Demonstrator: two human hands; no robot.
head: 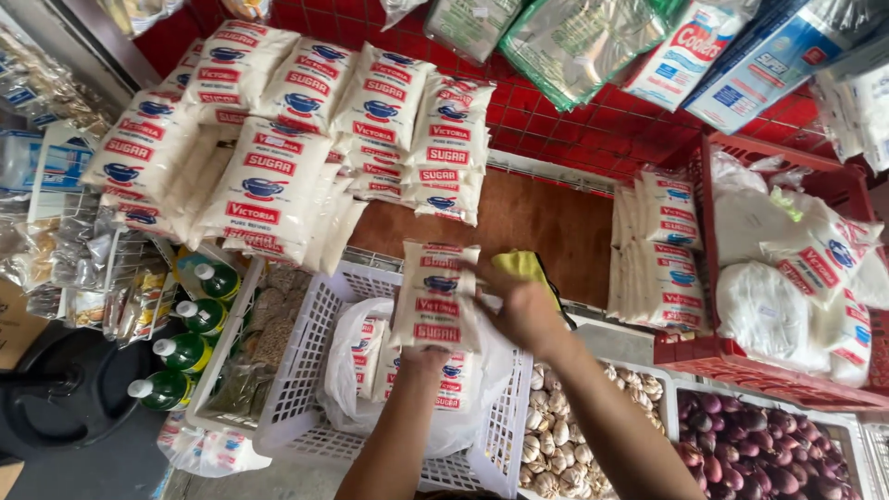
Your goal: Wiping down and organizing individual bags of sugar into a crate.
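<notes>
White plastic sugar packets [435, 296] were gripped by both hands, left hand [424, 356], right hand [523, 315]; shelf stack at 11 o'clock stocked, white basket [306, 370] bag part-full.

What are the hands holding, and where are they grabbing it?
Both hands hold a small stack of white sugar packets. The left hand supports its bottom edge, mostly hidden behind it; the right hand grips its right side, above the white basket.
</notes>
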